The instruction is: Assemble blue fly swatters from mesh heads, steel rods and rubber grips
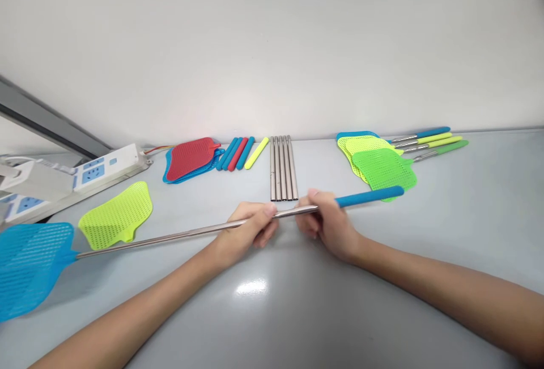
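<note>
A blue fly swatter (293, 211) stretches across the view, its metal rod drawn out long. Its perforated blue head (38, 264) is at the far left, partly cut off by the picture's edge, and its blue grip (369, 196) points right. My left hand (250, 224) is closed round the thin part of the rod. Closed on the thicker part, just left of the blue grip, is my right hand (325, 221). The swatter is held above the table, and several bare metal rods (284, 170) lie side by side just beyond my hands.
Folded swatters with blue, yellow and green heads (385, 168) lie at the right. Blue, red and yellow grips (238, 153) sit left of the rods. Stacked red and blue heads (191, 158), a yellow head (117, 216) and power strips (110, 168) are farther left. A wall (272, 46) stands behind.
</note>
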